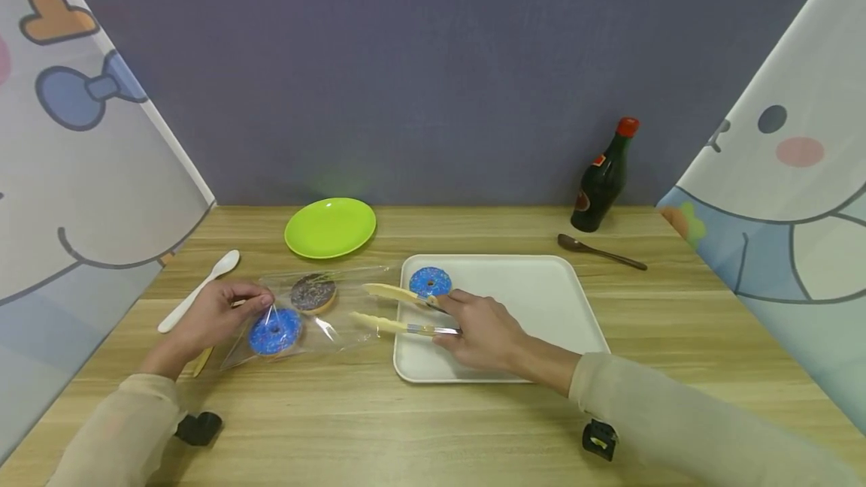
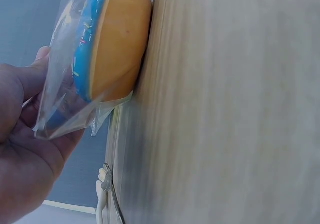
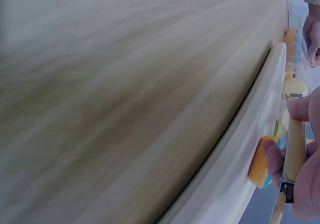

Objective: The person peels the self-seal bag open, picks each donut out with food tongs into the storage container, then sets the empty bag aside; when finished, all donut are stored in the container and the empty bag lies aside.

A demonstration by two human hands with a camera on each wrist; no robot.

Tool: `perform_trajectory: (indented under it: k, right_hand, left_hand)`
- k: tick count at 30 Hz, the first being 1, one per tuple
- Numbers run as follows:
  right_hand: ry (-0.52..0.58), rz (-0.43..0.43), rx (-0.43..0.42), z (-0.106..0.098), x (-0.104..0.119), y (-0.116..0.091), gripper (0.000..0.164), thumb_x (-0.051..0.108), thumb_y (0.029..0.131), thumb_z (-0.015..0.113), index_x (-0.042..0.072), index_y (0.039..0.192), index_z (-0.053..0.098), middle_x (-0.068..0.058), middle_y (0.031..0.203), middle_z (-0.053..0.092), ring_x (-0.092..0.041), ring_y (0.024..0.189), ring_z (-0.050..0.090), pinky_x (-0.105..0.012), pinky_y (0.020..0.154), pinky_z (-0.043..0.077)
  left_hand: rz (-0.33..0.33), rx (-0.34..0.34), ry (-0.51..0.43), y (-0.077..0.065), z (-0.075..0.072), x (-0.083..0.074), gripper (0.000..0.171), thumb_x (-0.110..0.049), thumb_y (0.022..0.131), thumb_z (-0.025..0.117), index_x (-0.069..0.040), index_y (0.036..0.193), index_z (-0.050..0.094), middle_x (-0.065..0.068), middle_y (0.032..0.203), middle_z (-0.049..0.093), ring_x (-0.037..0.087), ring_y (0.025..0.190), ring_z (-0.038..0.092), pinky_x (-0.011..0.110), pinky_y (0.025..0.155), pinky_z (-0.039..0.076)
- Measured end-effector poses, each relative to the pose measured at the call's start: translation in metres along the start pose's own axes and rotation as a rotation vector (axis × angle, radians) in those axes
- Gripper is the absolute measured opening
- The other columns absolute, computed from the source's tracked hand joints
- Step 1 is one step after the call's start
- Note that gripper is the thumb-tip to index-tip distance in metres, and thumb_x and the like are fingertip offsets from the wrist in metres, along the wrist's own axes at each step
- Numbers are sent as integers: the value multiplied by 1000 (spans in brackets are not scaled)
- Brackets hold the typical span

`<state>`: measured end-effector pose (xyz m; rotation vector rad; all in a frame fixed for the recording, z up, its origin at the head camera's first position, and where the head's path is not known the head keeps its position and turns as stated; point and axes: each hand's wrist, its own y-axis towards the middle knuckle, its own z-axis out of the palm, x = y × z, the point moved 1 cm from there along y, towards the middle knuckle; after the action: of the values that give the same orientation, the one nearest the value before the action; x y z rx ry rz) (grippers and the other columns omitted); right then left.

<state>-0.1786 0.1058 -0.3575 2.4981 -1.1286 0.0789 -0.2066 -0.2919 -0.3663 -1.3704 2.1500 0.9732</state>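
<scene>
My left hand pinches the edge of a clear plastic bag lying on the table. Inside the bag are a blue sprinkled doughnut, close to the fingertips, and a dark chocolate one. In the left wrist view the bagged blue doughnut shows its light-brown side. My right hand grips a pair of tongs with pale yellow arms, spread apart and pointing left over the bag's right end. Beside the upper arm, a second blue doughnut sits on the white tray.
At the back left is a green plate. A white spoon lies left of the bag, and a yellowish handle shows below my left wrist. A dark bottle and a brown spoon are at the back right.
</scene>
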Motion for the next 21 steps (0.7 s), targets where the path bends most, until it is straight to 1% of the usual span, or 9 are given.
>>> perform_trajectory:
  k: [3, 7, 11, 17, 21]
  right_hand:
    - [4, 29, 29, 2, 6, 8, 52, 35, 81, 72, 4, 121, 62, -6, 108, 63, -18, 82, 63, -36, 64, 53]
    - [23, 86, 82, 4, 14, 18, 55, 38, 82, 71, 4, 125, 60, -10, 116, 62, -25, 95, 63, -40, 71, 54]
    - [30, 114, 113, 8, 21, 28, 56, 38, 81, 70, 5, 125, 59, -9, 117, 61, -28, 94, 63, -40, 69, 54]
    - [22, 127, 153, 14, 30, 37, 60, 41, 82, 69, 4, 127, 57, -9, 123, 58, -26, 103, 60, -40, 70, 54]
    - [-5, 141, 168, 18, 34, 43, 56, 42, 82, 69, 6, 124, 58, -6, 119, 59, -23, 98, 60, -38, 66, 54]
  left_hand:
    - [-3, -1, -3, 0, -1, 0, 8, 2, 88, 65, 2, 86, 72, 4, 84, 67, 1, 77, 59, 14, 65, 49]
    - [2, -4, -4, 0, -1, 0, 7, 5, 86, 65, 3, 86, 72, 4, 85, 67, -1, 79, 58, 13, 66, 48]
    - [6, 0, -12, 0, 0, 1, 6, 4, 87, 65, 4, 86, 72, 2, 85, 67, -1, 79, 58, 13, 66, 48]
    - [20, 6, -22, -1, 0, 1, 7, 2, 88, 65, 2, 86, 72, 3, 85, 67, 0, 78, 60, 15, 66, 49]
    - [40, 15, -21, -1, 0, 1, 8, 1, 88, 65, 1, 86, 72, 3, 85, 67, 2, 77, 60, 15, 66, 50]
